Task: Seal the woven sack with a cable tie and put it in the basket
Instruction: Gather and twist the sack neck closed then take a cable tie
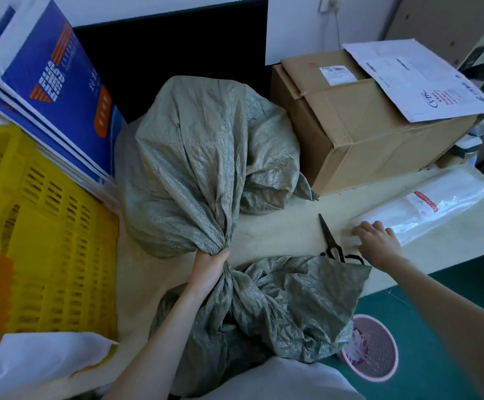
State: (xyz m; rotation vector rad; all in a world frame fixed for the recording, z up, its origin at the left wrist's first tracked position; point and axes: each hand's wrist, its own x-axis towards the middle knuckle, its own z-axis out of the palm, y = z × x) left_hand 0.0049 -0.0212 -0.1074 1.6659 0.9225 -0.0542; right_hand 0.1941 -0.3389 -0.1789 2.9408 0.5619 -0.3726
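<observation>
A grey-green woven sack lies full on the table, its neck twisted together near the front edge. My left hand is shut around that gathered neck. The loose mouth of the sack spreads out below it over the table edge. My right hand rests on the near end of a clear plastic bag of white cable ties, fingers bent on the bag's opening; I see no tie held in it. The yellow slotted basket stands at the left, beside the sack.
Black scissors lie on the table between my hands. A cardboard box with a white mailer on top stands behind. Blue booklets lean at the back left. A pink waste bin sits on the floor below the table.
</observation>
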